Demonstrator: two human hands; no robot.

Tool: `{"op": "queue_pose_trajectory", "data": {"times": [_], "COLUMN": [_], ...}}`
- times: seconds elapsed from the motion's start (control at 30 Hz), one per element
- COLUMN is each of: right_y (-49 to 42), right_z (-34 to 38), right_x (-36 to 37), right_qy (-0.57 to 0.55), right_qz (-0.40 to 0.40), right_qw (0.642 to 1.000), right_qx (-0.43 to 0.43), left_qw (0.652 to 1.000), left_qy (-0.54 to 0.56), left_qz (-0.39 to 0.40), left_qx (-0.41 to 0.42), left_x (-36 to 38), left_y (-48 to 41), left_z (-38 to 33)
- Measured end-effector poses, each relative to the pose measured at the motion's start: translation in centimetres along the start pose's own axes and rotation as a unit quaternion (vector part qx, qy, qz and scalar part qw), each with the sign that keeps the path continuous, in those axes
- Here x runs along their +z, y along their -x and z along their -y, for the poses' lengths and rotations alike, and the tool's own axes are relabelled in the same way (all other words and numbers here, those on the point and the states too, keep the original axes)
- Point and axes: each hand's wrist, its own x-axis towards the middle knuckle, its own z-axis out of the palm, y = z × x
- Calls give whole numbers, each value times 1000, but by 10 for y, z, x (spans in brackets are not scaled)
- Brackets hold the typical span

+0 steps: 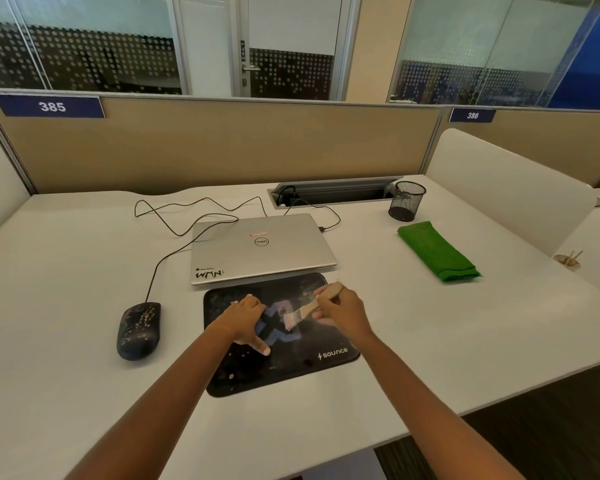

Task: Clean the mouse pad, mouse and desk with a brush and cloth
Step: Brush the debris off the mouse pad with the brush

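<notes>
The pad (291,374) is pinned flat on the desk (66,306) by the left hand (245,322), fingers laid out straight and pressed on its printed face. The brush (303,312) is gripped by its wooden handle in the right hand (340,311), fingers curled round it, with the bristles set down on the middle of the pad, just beside the left fingers. The speckled mouse (139,330) is seen on the desk left of the pad, apart from it. The folded green cloth (437,251) is seen well off to the right, near a mesh cup (406,200). A closed laptop (260,247) is parked just behind the pad.
</notes>
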Motion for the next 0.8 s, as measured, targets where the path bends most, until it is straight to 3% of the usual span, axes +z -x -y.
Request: {"op": "queue_pose_trajectory", "data": {"times": [0.17, 0.3, 0.43, 0.6, 0.7, 0.8], "right_y": [-7, -15, -18, -22, -26, -31], "right_z": [-6, -4, 4, 15, 14, 10], "right_x": [-27, -44, -34, 15, 38, 36], "right_qy": [30, 144, 222, 62, 29, 31], "right_qz": [-57, -132, -156, -67, -14, -12], "right_qw": [998, 979, 953, 994, 999, 999], "right_qx": [15, -59, -134, -62, -20, -1], "left_qw": [999, 1000, 998, 998, 997, 996], "left_qy": [28, 1, -14, -26, -49, -62], "left_qz": [-10, 4, 39, 37, 32, 32], "left_qx": [-14, -31, -44, -53, -54, -56], "left_x": [2, 2, 0, -2, -5, -5], "left_y": [-7, -10, -12, -13, -13, -13], "left_z": [4, 7, 10, 10, 8, 7]}}
